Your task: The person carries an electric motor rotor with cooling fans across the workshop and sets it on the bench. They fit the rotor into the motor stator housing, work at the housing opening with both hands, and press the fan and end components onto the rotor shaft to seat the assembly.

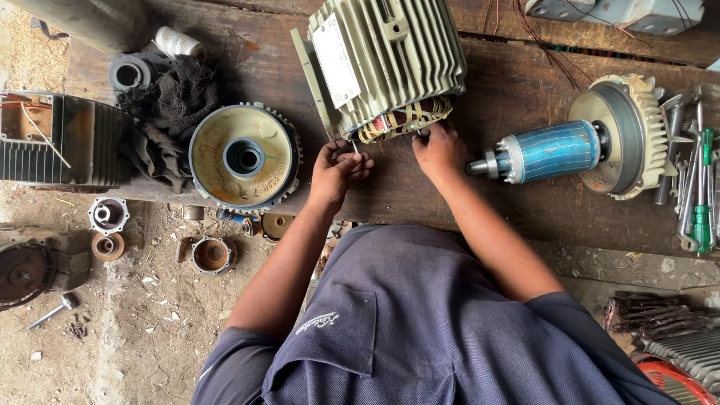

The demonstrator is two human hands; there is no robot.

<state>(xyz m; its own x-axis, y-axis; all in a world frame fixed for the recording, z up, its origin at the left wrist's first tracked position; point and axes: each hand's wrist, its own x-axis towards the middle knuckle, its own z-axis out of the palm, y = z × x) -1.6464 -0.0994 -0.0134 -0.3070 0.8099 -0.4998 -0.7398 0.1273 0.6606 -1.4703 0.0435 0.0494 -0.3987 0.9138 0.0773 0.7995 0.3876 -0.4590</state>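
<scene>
A pale green finned motor housing (390, 52) lies on the wooden bench (480, 187), its open end facing me with copper windings tied in yellow tape (405, 120) showing. My left hand (337, 166) pinches a thin wire or small tool at the lower left of the windings. My right hand (439, 150) presses its fingers against the windings' lower right edge; what it grips I cannot tell.
A round end cover (244, 157) lies left of the housing beside a dark rag (169, 112). A blue rotor with fan cover (585, 146) lies to the right, with screwdrivers and wrenches (697, 180) at the far right. Another finned housing (60, 139) and bearings lie at left.
</scene>
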